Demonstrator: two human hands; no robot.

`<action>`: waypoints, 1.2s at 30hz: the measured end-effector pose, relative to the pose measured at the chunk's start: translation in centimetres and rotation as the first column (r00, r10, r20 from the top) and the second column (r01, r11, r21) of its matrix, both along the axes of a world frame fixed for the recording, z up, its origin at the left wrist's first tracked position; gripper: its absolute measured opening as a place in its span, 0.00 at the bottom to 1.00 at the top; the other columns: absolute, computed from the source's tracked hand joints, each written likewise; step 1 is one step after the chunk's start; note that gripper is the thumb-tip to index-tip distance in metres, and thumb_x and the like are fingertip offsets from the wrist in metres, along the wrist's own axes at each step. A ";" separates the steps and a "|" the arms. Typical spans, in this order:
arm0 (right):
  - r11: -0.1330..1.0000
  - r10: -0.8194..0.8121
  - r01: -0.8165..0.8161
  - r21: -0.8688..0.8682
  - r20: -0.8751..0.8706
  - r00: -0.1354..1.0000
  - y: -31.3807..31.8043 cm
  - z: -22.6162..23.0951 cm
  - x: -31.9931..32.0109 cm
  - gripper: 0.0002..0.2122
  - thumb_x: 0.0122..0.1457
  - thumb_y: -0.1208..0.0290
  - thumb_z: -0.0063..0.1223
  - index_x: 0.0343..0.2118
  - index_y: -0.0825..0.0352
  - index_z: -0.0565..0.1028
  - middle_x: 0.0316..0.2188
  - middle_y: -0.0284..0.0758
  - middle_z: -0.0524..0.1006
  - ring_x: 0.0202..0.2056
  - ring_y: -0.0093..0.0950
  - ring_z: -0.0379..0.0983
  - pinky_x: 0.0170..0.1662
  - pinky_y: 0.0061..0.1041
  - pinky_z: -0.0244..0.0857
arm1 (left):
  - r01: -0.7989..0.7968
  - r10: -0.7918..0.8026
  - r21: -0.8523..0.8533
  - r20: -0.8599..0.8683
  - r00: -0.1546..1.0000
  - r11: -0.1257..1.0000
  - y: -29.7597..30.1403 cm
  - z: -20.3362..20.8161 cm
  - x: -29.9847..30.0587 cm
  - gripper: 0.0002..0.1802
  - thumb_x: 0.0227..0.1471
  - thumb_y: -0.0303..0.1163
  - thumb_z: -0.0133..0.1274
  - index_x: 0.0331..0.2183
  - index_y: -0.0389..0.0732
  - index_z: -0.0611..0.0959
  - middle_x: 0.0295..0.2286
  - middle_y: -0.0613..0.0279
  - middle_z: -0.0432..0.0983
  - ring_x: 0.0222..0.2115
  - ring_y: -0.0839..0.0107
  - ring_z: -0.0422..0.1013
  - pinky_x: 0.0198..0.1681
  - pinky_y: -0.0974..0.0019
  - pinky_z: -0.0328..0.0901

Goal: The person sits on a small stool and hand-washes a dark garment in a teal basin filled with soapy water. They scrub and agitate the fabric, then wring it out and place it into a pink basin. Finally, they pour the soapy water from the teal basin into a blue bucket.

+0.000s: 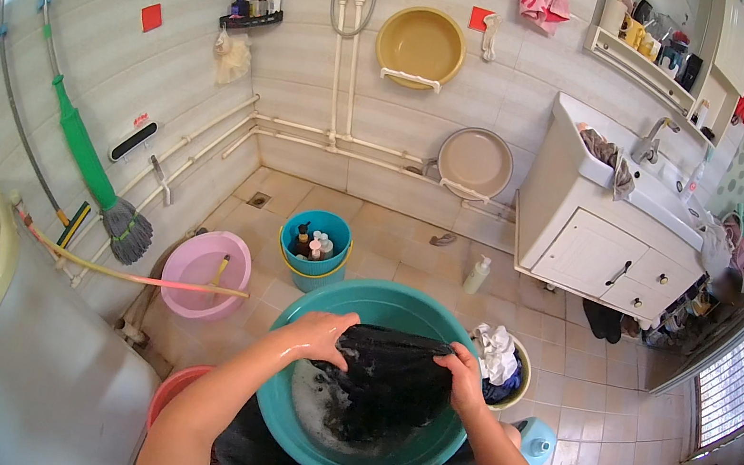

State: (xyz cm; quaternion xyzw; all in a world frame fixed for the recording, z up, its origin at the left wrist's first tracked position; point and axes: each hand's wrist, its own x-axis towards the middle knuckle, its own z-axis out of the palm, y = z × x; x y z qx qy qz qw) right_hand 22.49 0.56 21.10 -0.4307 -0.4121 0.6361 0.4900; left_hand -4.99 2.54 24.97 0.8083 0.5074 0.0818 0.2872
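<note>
Clock centred on the teal basin [277, 401]. Counts, left to right: one washing machine [44, 366] at nine o'clock, one green-and-grey mop [87, 147] at ten, one pink basin [175, 285] at ten, one blue bucket [329, 272] at eleven, two hands and one black cloth [387, 389] at centre, one yellow basin [421, 43] on the wall at twelve, one pump bottle [477, 275] on the tiles at one, one pale tub [525, 381] between two and three, one light-blue jug [536, 445] at three. Left hand [323, 336], at ten, has thumb and fingers clamped on the cloth's upper left; right hand [462, 381], near three, pinches its upper right corner. Cloth spread between them, hanging into the teal basin. In the way: a yellow-and-pink hose [134, 278] crosses the pink basin; left forearm partly covers a red container [173, 388] toward nine, contents not clear. White vanity [582, 240] between one and two. Contents: bucket, several small bottles; teal basin, sudsy water [312, 406], partly hidden by the cloth; tub, white cloth [495, 352] with dark-blue cloth [502, 390] below; vanity sink, a greyish cloth [607, 154] over its edge.
</note>
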 end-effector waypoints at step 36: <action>0.881 0.194 -0.426 -0.203 0.979 -0.066 5.5 -19.4 -9.7 0.18 0.48 0.70 0.50 0.44 0.62 0.66 0.46 0.39 0.61 0.47 0.42 0.58 0.43 0.37 0.63 | -0.805 0.963 -0.531 0.097 0.253 0.265 -0.4 -26.4 3.7 0.32 0.37 0.31 0.57 0.46 0.33 0.67 0.41 0.46 0.67 0.42 0.52 0.65 0.41 0.57 0.61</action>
